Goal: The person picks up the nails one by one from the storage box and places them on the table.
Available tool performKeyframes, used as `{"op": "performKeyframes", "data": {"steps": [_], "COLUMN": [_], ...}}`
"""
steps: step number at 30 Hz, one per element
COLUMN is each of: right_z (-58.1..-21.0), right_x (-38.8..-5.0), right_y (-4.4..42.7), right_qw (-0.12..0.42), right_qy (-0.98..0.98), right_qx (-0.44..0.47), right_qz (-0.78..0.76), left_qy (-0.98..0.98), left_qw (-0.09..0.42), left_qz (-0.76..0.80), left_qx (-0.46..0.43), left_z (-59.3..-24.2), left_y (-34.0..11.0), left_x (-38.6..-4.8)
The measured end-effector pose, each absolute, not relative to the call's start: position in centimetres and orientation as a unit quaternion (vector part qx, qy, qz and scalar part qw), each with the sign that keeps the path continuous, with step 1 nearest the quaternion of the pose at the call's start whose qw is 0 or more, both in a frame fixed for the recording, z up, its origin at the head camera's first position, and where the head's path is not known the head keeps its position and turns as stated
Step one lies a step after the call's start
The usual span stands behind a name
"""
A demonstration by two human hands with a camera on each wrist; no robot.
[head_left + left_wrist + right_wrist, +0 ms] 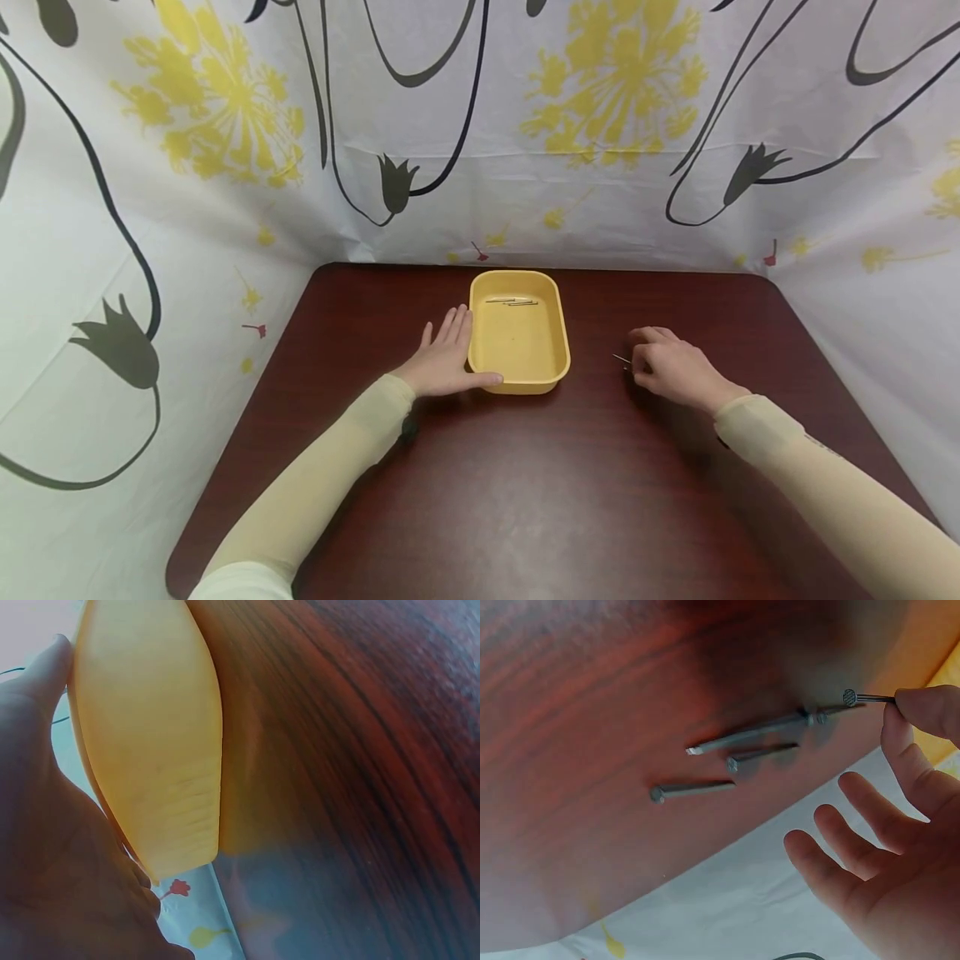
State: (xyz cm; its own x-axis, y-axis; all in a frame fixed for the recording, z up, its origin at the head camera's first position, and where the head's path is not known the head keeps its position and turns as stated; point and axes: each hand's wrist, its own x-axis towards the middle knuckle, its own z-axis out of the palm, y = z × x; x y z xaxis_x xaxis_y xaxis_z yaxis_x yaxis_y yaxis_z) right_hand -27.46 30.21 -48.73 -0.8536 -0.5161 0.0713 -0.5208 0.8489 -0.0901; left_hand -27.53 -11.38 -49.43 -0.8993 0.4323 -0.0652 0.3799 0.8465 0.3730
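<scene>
A yellow tray (517, 342) stands near the table's far edge with several thin nails (512, 302) lying at its far end. My left hand (444, 354) rests against the tray's left side, fingers straight and thumb over the near rim; the left wrist view shows the tray wall (150, 735) beside that hand (60, 825). Right of the tray, my right hand (675, 367) is low over the table. In the right wrist view that hand (900, 825) pinches one nail (874, 698) between thumb and index finger, above several nails (697, 789) on the table.
The dark red-brown table (480, 492) has rounded corners. A white curtain (465, 217) with yellow and grey flowers hangs behind it and along both sides. A small dark object (408, 430) shows beside my left wrist; I cannot tell what it is.
</scene>
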Motion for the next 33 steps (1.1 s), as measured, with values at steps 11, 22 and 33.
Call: {"op": "performKeyframes", "data": {"steps": [11,22,33], "right_z": [-49.9,-50.0,-48.5], "right_x": [-26.9,-26.6,-26.9], "right_y": [30.5,31.0,30.0], "right_qw": [0.014,0.029,0.068], "right_qy": [-0.964,-0.965,-0.957], "right_qx": [0.26,0.255,0.267], "right_qz": [0.053,0.057,0.092], "left_qy": [0.958,0.956,0.952], "left_qw": [0.065,0.032,-0.023], "left_qz": [0.174,0.179,0.203], "left_qx": [0.219,0.232,0.226], "left_z": [-49.8,-49.8,-48.5], "left_y": [-11.4,-11.2,-11.7], "left_x": [-27.8,-28.0,-28.4]}}
